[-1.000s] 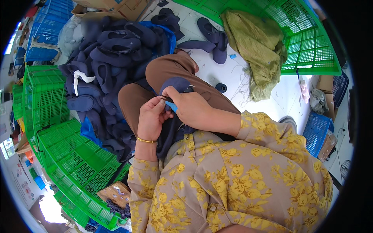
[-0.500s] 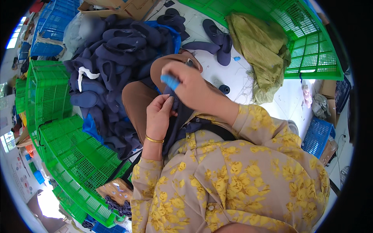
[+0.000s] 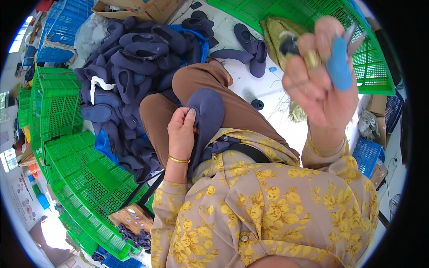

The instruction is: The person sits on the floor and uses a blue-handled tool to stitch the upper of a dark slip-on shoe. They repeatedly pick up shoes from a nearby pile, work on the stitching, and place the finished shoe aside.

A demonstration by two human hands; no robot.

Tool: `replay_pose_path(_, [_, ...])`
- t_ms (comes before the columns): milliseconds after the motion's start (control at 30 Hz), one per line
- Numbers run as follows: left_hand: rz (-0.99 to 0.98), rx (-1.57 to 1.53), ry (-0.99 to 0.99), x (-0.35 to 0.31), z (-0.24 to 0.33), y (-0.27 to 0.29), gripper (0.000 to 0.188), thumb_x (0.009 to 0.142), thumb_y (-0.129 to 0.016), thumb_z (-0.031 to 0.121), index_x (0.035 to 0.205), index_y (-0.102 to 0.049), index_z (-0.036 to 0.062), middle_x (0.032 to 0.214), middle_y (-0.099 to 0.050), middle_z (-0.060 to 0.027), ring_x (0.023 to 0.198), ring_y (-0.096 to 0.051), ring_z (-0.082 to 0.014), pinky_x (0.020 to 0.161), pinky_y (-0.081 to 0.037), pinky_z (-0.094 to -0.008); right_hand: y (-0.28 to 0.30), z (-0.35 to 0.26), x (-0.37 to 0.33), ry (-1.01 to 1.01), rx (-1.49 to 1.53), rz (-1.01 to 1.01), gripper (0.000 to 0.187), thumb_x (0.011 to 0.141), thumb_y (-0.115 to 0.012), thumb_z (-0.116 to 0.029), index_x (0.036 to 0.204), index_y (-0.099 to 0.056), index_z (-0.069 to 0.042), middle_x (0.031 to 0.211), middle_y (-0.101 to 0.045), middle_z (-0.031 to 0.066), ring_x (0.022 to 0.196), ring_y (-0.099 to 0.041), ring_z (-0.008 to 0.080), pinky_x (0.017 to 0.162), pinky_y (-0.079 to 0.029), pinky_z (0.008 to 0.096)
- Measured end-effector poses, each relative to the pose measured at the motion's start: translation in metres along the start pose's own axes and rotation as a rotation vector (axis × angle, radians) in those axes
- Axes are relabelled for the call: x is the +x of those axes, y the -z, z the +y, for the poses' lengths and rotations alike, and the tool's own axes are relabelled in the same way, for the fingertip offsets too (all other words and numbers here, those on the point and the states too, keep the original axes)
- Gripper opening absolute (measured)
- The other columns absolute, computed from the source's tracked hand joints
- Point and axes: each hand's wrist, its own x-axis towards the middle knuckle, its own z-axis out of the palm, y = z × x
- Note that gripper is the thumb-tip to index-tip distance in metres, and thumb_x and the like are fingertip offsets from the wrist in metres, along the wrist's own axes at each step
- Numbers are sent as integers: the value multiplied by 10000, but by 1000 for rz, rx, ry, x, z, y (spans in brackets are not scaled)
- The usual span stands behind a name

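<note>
My left hand (image 3: 180,131), with a gold bangle at the wrist, pinches a dark navy cloth shoe (image 3: 206,107) over my lap. The shoe's rounded end points away from me, and its near part overlaps a dark cloth piece at my waist. Raised high at the right, well apart from the shoe, my right hand (image 3: 319,82) is curled and blurred. A blue wrap (image 3: 339,67) covers one of its fingers. Grey metal tips (image 3: 352,33) stick out by the fingertips and a black end (image 3: 289,45) shows at the other side; the tool's kind is unclear.
A large heap of navy shoes (image 3: 143,49) lies on blue sheeting at the left. Several more shoes (image 3: 252,47) rest on the white floor beside a dark spool (image 3: 257,104). Green crates (image 3: 89,187) flank me, and an olive sack (image 3: 272,35) lies at the upper right.
My right hand has swung up and right, away from the shoe and my left hand. The shoe's rounded end now shows, while my left hand keeps its grip.
</note>
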Motion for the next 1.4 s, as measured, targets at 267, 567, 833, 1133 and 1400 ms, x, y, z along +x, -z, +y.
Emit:
replay_pose_path(267, [234, 377, -320, -2, 0, -10, 123, 915, -650, 128, 885, -565, 43, 680, -499, -5, 566, -442, -87, 557, -415, -237, -14, 24, -37, -61, 180, -512, 295, 910, -572, -73, 1162, -481, 50, 758, -536, 97, 649, -536, 238, 512, -392, 330])
replay_pose_path(567, [-30, 528, -280, -14, 31, -7, 161, 869, -705, 118, 814, -605, 5, 694, -540, 5, 633, -513, -51, 574, -430, -226, -63, 48, -47, -347, 252, -945, 330, 822, -498, 20, 1148, -457, -10, 1073, -568, 142, 974, -573, 325, 805, -451, 382])
replay_pose_path(833, [-193, 467, -259, -18, 37, 16, 51, 882, -629, 38, 867, -615, -8, 813, -598, -56, 721, -554, -115, 688, -465, -243, -33, 67, -38, -246, -259, -566, 254, 865, -545, 7, 1105, -591, -63, 1033, -636, 104, 886, -623, 275, 751, -486, 368])
replay_pose_path(1133, [-373, 166, -110, -22, 44, 24, 17, 975, -537, 55, 989, -543, 49, 956, -558, 32, 830, -480, -48, 765, -406, -195, 16, 141, -42, -289, -1213, -292, 325, 779, -603, -3, 1069, -635, -146, 830, -564, 87, 781, -600, 338, 679, -473, 418])
replay_pose_path(1400, [-300, 108, -48, -16, 31, 14, 20, 970, -542, 59, 973, -562, 56, 922, -579, 21, 831, -502, -50, 733, -402, -193, 22, 171, -41, 23, -1062, -115, 191, 827, -630, -62, 1003, -616, -136, 875, -603, 68, 675, -577, 294, 593, -445, 390])
